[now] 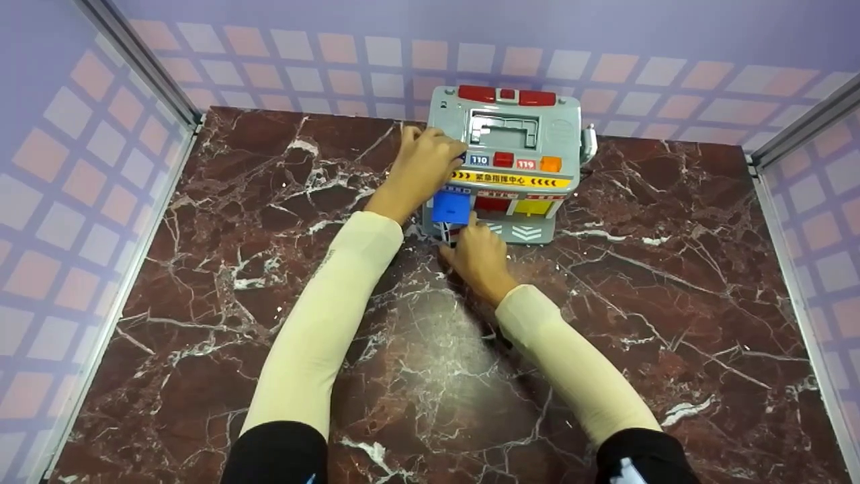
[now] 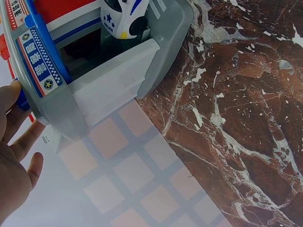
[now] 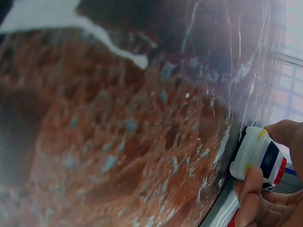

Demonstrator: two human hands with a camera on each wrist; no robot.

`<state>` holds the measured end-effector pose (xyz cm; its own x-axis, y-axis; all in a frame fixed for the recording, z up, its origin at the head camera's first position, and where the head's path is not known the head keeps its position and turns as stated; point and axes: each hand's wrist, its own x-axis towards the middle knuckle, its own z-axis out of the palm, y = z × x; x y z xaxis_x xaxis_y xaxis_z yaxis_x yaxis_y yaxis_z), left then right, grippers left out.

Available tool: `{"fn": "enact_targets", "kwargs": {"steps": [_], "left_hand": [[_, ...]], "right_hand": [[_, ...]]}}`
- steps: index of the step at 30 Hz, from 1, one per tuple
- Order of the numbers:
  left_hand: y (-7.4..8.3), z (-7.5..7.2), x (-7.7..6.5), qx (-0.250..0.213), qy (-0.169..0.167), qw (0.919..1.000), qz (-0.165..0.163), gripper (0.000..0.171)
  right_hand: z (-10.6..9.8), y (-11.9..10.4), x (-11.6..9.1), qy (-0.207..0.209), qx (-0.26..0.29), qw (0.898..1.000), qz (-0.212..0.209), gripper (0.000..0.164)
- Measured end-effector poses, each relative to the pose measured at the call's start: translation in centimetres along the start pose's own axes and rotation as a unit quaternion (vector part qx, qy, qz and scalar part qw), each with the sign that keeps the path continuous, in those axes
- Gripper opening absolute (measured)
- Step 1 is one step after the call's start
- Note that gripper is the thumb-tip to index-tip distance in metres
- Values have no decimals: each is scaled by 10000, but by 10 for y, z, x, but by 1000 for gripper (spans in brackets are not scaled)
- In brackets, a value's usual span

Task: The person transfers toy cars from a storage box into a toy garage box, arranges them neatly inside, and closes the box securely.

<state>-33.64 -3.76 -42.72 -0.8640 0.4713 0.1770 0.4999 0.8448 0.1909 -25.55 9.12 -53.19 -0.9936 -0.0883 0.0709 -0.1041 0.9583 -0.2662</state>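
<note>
A grey toy emergency station stands at the back of the table. My left hand is at its upper left corner, with fingers touching the blue button by the roof's front edge. The blue door below is swung up. Under it, my right hand holds a small white toy police car between thumb and fingers. In the left wrist view the car sits at the mouth of the blue-framed bay, partly cut off by the frame edge.
A red door and a yellow door are beside the blue one. Red and orange buttons line the roof's front. A grey handset hangs on the right side. Patterned panels border the marbled table.
</note>
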Motion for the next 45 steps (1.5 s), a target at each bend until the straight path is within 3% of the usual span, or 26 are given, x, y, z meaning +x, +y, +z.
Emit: {"fn": "enact_targets", "kwargs": {"steps": [11,16,29,38,45], "left_hand": [[0,-1,1,-47,-87,9999,-33,31],[0,-1,0,24,-63,10000,-7,32],[-1,2,0,-17,100,9999,36,29],[-2,3,-1,39,89,9999,40,29],[-2,3,-1,-8,171,9998,95,28]], "right_hand": [[-1,-2,4,-239,-79,9997,46,77],[1,-2,5,-303,8,9995,46,67],[8,-1,11,274,934,9952,125,72],[10,0,14,139,1047,9932,485,80],[10,0,16,322,1509,9866,523,57]]}}
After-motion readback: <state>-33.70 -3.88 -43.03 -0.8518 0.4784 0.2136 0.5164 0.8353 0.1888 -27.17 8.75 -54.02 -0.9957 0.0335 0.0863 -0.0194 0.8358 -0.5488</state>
